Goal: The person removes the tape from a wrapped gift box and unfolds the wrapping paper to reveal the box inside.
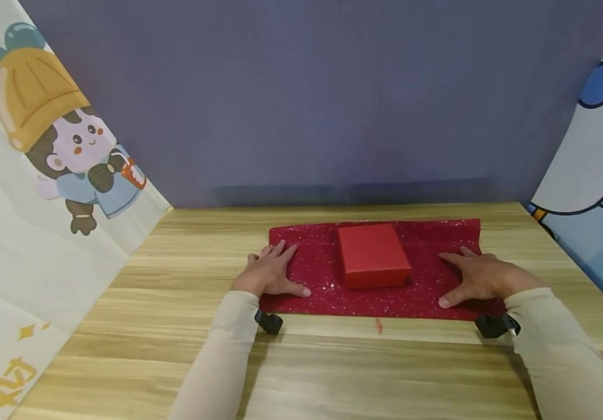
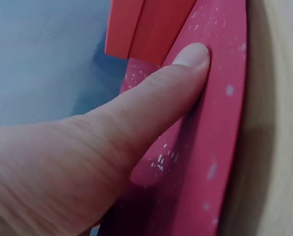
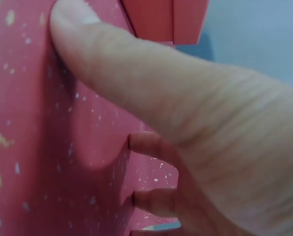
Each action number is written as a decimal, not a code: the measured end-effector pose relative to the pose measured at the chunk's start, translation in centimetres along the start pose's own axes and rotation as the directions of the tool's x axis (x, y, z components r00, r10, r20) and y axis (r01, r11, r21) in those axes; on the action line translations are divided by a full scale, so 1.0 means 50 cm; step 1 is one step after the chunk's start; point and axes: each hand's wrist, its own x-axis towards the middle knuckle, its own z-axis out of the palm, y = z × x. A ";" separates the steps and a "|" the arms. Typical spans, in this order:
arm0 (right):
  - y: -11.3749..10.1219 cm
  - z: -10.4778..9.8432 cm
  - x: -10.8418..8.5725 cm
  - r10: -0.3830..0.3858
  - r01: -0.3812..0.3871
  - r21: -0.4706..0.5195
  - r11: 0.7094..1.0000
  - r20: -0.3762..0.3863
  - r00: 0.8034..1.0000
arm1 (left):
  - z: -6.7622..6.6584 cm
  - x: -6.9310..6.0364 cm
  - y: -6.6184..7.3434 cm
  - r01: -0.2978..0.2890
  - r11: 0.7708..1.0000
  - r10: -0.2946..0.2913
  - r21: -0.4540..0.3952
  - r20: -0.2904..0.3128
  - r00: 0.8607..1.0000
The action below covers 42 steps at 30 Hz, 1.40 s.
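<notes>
A red box (image 1: 375,251) with a lid sits on a dark red speckled sheet (image 1: 312,268), right of the sheet's middle in the head view. My left hand (image 1: 270,272) rests on the sheet's left end, fingers and thumb spread. On the right end lies my right hand (image 1: 477,277), its fingers spread too. Both hands are apart from the box. In the left wrist view the left thumb (image 2: 151,98) presses on the sheet near the box's corner (image 2: 146,29). The right wrist view has the right thumb (image 3: 117,64) and fingertips touching the sheet.
The sheet lies on a wood-grain table (image 1: 175,326). Behind it rises a grey-blue panel (image 1: 328,105). Printed white curtains hang at the left (image 1: 28,233) and at the right (image 1: 595,175). A small black camera is strapped to each wrist.
</notes>
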 end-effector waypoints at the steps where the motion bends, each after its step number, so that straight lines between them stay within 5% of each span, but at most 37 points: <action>1: 0.002 0.002 -0.001 0.002 -0.002 -0.002 1.000 -0.004 1.000 | 0.001 0.000 0.001 0.001 1.000 -0.001 0.006 0.000 1.000; 9: 0.012 0.017 -0.013 -0.009 0.003 -0.072 0.997 -0.083 0.997 | 0.012 -0.001 -0.006 0.007 1.000 -0.007 -0.004 0.000 1.000; 16: 0.020 0.029 -0.004 -0.068 0.069 0.012 0.998 -0.081 0.994 | 0.015 -0.003 -0.015 0.013 0.998 -0.012 -0.054 0.014 1.000; 30: 0.023 0.029 -0.003 -0.001 -0.006 -0.053 0.999 -0.114 0.993 | 0.012 -0.006 -0.006 0.043 0.999 -0.043 0.022 -0.009 0.999; 42: 0.013 0.012 -0.015 -0.048 0.048 0.003 0.999 -0.072 0.996 | -0.003 -0.009 -0.003 0.045 0.999 -0.046 0.011 0.077 0.996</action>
